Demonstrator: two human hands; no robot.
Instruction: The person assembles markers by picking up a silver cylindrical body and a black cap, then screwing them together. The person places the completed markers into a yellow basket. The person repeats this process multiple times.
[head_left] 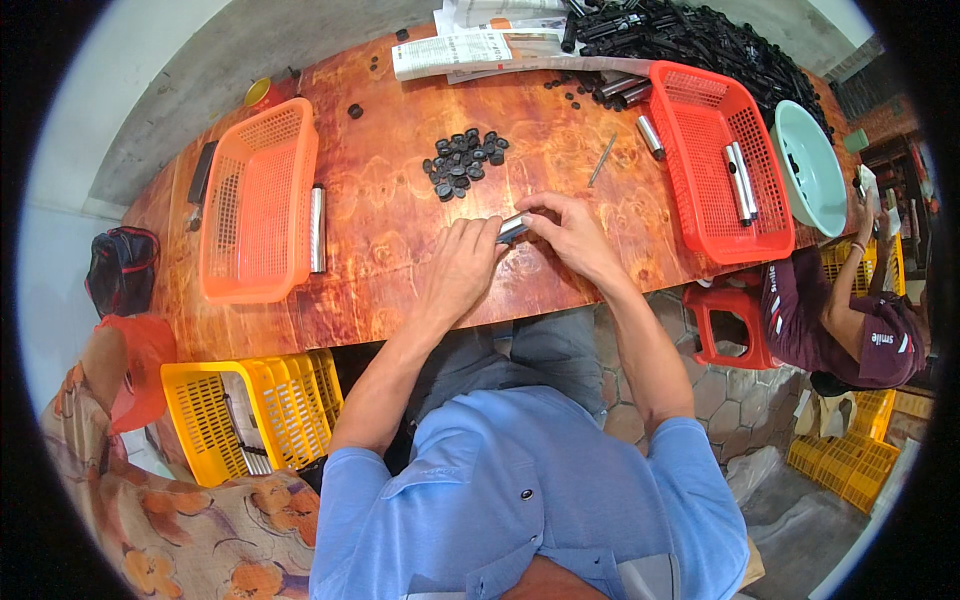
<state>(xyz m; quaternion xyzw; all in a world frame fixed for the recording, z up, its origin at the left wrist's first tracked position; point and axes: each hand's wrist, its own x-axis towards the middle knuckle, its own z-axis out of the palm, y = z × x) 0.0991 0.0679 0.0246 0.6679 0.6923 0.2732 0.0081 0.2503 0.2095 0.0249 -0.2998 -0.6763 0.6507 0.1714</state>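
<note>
A short silver tube point(513, 229) with a dark end is held between my two hands over the near part of the wooden table point(380, 225). My left hand point(466, 262) wraps its fingers round the tube's left part and hides it. At the other end, the thumb and fingers of my right hand point(572, 232) close on the tube. Just beyond my hands lies a loose heap of small round black caps point(465, 163). A thin metal rod point(602, 160) rests on the table past my right hand.
Red plastic baskets stand left point(308, 140) and right point(690, 235); the right one holds white-and-black tubes point(739, 185). A black heap of parts point(690, 45) and a newspaper point(455, 55) lie at the back. A teal basin point(825, 170) and a co-worker point(850, 325) are at right; a yellow crate point(290, 405) stands lower left.
</note>
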